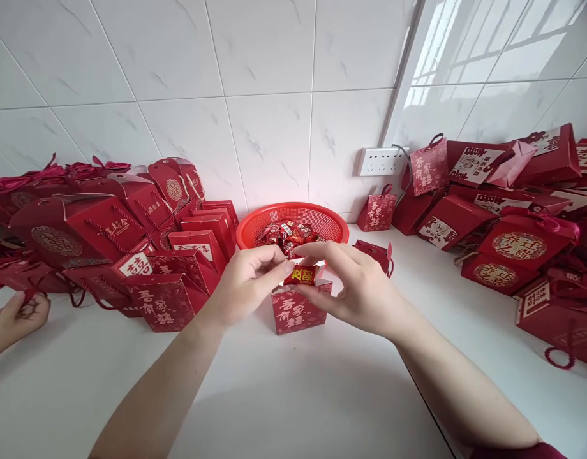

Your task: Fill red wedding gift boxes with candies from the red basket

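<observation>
A small red paper gift box [300, 312] with pale printed characters stands upright on the white counter, its top open. At its mouth is a red-wrapped candy [300, 275] with gold characters. My left hand [250, 277] pinches the candy's left end between thumb and fingers. My right hand [355, 284] curves around the opening, its thumb along the box's front upper edge and its fingers apart above the candy. Behind both hands, a red plastic basket [336, 222] holds several wrapped candies [288, 231], partly hidden by the fingers.
Red gift boxes [73, 233] crowd the left side, and another pile of red boxes [518, 248] fills the right. Another person's hand [23, 315] pinches something red at far left. A power strip [382, 161] is on the tiled wall [269, 140].
</observation>
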A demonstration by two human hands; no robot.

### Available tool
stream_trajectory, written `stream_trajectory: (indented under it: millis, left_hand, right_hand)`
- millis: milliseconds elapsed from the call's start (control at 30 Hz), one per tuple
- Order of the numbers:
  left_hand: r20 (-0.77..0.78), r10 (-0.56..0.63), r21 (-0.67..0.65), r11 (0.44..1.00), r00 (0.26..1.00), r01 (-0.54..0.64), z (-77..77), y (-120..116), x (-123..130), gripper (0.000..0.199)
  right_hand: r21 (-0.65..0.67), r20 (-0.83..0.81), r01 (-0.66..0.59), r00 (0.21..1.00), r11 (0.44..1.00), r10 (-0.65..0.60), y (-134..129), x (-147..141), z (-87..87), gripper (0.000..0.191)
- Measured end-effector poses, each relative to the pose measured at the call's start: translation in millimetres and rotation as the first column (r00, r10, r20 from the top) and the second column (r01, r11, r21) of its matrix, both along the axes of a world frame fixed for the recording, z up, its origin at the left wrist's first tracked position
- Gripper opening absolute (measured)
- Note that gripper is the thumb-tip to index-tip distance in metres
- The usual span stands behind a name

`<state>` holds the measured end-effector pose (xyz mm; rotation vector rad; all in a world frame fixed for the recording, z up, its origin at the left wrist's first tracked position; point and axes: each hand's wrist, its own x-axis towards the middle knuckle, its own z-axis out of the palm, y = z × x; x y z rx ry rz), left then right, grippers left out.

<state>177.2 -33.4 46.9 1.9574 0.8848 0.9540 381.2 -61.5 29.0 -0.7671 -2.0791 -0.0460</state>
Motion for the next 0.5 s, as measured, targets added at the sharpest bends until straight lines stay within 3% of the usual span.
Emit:
stream_trajectory:
  millis: [200,367,500]
  left_hand:
    - [-0.11,0.226,0.327,0.928,0.968,-0.179,-6.9,-8.2,5.2,0.026]
    - [-0.1,0.222,0.364,0.916,0.97,-0.172,-7.3,-8.4,6.4,0.026]
    - [-0.141,0.18,0.339,0.933,0.973,-0.124,-2.5,-1.6,0.3,0.028]
  right_hand:
    - [0.154,0.065,0.051,0.996,0.987,-0.061,2.2,-6.5,-1.2,0.039]
    - [0.19,0.098,0.039,0.993,0.981,-0.058,4.2,-8.8,-1.4,0.037]
    - [0.041,0.009,0.019,1.0,0.999,-0.019,5.2,-2.4,-0.1,0.03]
